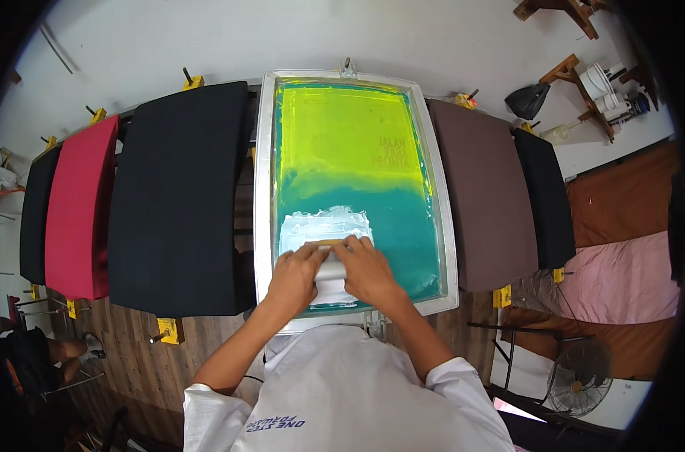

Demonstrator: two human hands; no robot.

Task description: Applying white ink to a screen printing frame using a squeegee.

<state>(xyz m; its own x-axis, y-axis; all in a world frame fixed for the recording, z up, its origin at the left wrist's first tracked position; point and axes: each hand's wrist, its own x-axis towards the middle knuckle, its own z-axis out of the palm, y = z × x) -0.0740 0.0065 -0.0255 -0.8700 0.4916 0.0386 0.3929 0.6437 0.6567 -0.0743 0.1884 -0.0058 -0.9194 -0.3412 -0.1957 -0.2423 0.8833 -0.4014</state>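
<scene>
Bright light, dark curved fisheye rim.

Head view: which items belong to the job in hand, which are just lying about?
In use:
- left hand and right hand, both gripping the squeegee
- white ink
- metal-framed printing screen

Apparently just around:
- fan
- black plastic bag
- pink cloth
</scene>
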